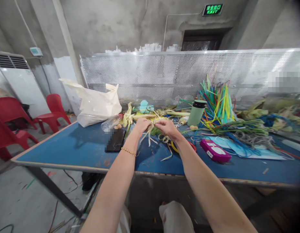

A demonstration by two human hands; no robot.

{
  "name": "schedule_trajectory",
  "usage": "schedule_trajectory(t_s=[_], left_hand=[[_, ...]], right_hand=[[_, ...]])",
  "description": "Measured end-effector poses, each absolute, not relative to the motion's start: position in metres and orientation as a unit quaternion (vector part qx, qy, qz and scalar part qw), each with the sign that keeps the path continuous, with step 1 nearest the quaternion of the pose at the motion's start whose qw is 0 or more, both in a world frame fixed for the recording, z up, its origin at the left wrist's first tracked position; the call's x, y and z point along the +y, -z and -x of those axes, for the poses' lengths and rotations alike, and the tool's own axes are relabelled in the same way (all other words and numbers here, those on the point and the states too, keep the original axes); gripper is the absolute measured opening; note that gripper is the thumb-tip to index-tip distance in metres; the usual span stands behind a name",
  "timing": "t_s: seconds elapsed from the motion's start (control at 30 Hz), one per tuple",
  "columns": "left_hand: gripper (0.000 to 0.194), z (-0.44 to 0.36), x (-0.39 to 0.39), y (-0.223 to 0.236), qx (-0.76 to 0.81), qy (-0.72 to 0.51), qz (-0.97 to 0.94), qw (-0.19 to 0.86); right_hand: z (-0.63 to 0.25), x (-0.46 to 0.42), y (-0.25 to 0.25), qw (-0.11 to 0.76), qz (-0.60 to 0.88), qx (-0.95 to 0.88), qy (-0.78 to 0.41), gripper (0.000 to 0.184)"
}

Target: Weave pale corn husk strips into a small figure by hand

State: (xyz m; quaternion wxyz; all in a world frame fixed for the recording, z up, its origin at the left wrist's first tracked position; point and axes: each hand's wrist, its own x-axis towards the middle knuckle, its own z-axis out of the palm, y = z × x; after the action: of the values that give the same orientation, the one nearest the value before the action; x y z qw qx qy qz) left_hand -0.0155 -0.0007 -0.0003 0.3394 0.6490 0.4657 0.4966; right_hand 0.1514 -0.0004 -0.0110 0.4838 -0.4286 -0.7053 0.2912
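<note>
Both my hands meet over the middle of the blue table (67, 145), fingers pinched. Between my left hand (142, 125) and my right hand (167, 127) is a small bunch of pale husk strips (149, 134), whose loose ends hang down toward the tabletop. How the strips are joined is too small to make out. A gold bead bracelet (128, 151) circles my left wrist. Just beyond my hands lie pale husks (128, 116). Beneath my right forearm shows part of a yellow loop (174, 147), mostly hidden.
On the left stand a cream plastic bag (98, 108), a clear bottle (111, 123) and a black flat device (117, 139). To the right are a green flask (196, 114), coloured strips (222, 103), tangled cords (249, 134) and a purple box (215, 151). Perforated metal screen (150, 71) runs behind.
</note>
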Motion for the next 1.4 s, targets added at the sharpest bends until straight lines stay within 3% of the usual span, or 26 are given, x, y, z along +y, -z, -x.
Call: schedule_trajectory(t_s=[0.1, 0.37, 0.7, 1.0, 1.4], left_hand=[[0.026, 0.013, -0.011, -0.006, 0.481, -0.447, -0.625, 0.421], [0.029, 0.011, -0.026, -0.015, 0.441, -0.426, -0.643, 0.459], [0.031, 0.013, -0.009, -0.004, 0.427, -0.523, -0.588, 0.446], [0.028, 0.010, 0.006, 0.008, 0.336, -0.573, -0.540, 0.517], [0.029, 0.010, -0.006, -0.002, 0.325, -0.564, -0.522, 0.551]], right_hand=[[-0.154, 0.008, 0.013, 0.481, 0.444, -0.726, -0.213, 0.025], [-0.154, 0.005, 0.006, 0.423, 0.466, -0.768, -0.118, 0.027], [-0.147, 0.003, 0.006, 0.457, 0.469, -0.748, -0.111, 0.021], [-0.141, 0.000, 0.005, 0.497, 0.466, -0.722, -0.120, 0.020], [-0.139, 0.000, 0.006, 0.523, 0.467, -0.699, -0.143, 0.024]])
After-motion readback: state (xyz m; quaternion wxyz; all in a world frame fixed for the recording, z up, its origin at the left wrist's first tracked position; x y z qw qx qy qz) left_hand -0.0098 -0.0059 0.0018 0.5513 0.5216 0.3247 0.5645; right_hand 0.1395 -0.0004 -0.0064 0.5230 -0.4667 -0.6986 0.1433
